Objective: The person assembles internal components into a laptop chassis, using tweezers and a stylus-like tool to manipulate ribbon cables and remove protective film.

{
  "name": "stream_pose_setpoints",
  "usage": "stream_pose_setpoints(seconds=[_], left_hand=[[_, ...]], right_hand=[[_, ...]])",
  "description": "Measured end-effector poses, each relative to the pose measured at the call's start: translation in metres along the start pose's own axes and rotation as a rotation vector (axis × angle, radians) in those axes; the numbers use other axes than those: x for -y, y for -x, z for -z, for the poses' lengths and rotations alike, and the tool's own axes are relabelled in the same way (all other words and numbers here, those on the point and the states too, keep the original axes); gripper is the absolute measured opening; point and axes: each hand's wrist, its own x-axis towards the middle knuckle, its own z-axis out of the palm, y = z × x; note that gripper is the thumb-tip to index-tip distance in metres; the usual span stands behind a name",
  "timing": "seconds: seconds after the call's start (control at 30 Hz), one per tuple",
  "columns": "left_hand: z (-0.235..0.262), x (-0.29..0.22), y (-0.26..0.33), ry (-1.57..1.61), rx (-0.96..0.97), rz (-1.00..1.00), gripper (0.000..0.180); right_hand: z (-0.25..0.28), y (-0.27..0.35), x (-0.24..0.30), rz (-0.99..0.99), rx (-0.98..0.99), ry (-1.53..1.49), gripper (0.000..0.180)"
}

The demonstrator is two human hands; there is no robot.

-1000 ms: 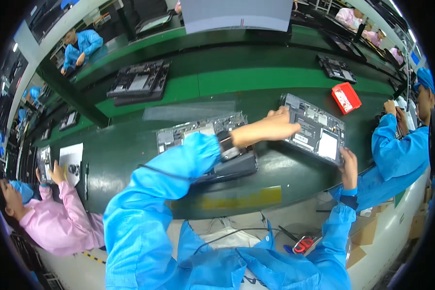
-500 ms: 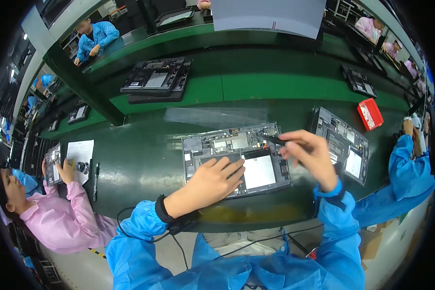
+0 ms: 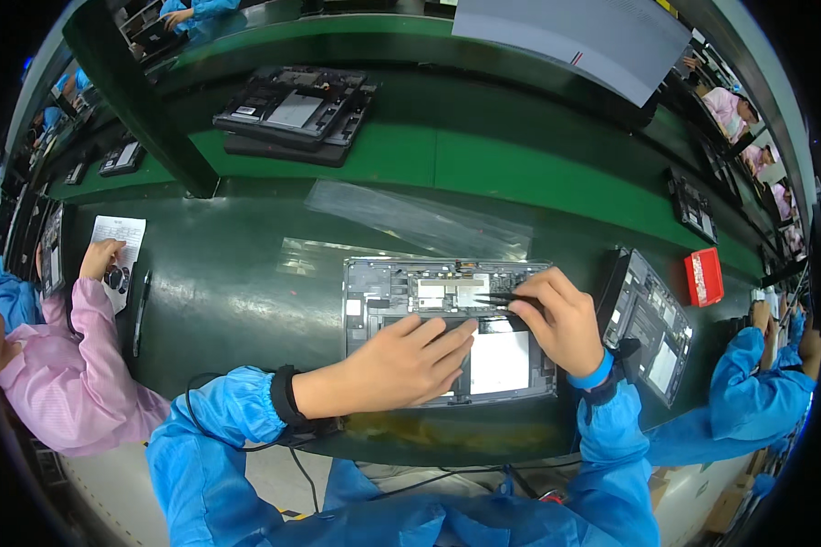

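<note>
An opened laptop base lies flat in front of me, its circuit board and a bright silver rectangular panel exposed. My left hand rests on it with the fingers stretched out, covering part of the near left side. Pinched in my right hand is a pair of black tweezers. Their tips point left, over the silver-plated area of the circuit board; I cannot tell whether they touch it or grip anything.
Another opened laptop base lies to the right, beside a red bin of small pale parts. Clear plastic strips lie beyond my work. Stacked laptop bases sit further back. At left are a pen and a co-worker's pink sleeve.
The view has shifted. My right hand has brought the tweezers leftward, over the board's silver area; my left hand stays on the laptop. The co-worker at left now has a hand on the paper.
</note>
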Motion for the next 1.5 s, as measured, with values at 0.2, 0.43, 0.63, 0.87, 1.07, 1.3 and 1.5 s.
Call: stream_pose_setpoints(seconds=[0.2, 0.43, 0.63, 0.87, 1.07, 1.3, 1.5], left_hand=[[0.001, 0.0, 0.0, 0.015, 0.025, -0.023, 0.04], [0.001, 0.004, -0.001, 0.055, 0.061, 0.006, 0.044], [-0.002, 0.005, 0.001, 0.061, 0.051, -0.002, 0.044], [-0.002, 0.003, 0.0, 0.046, 0.073, 0.057, 0.04], [0.002, 0.002, -0.002, 0.036, 0.088, 0.073, 0.039], [0.0, 0.003, -0.003, 0.062, 0.064, 0.074, 0.041], [0.003, 0.003, -0.003, 0.099, 0.09, 0.089, 0.044]], right_hand=[[-0.001, 0.01, -0.008, 0.147, -0.06, -0.005, 0.024], [-0.008, 0.009, -0.01, 0.17, -0.02, -0.022, 0.026], [-0.01, 0.01, -0.01, 0.164, -0.035, -0.023, 0.026], [-0.013, 0.012, -0.012, 0.148, -0.053, -0.056, 0.026], [-0.01, 0.005, -0.01, 0.166, -0.037, -0.033, 0.022], [0.014, -0.004, 0.005, -0.258, 0.159, -0.195, 0.017], [0.016, -0.022, 0.003, -0.367, 0.327, -0.208, 0.024]])
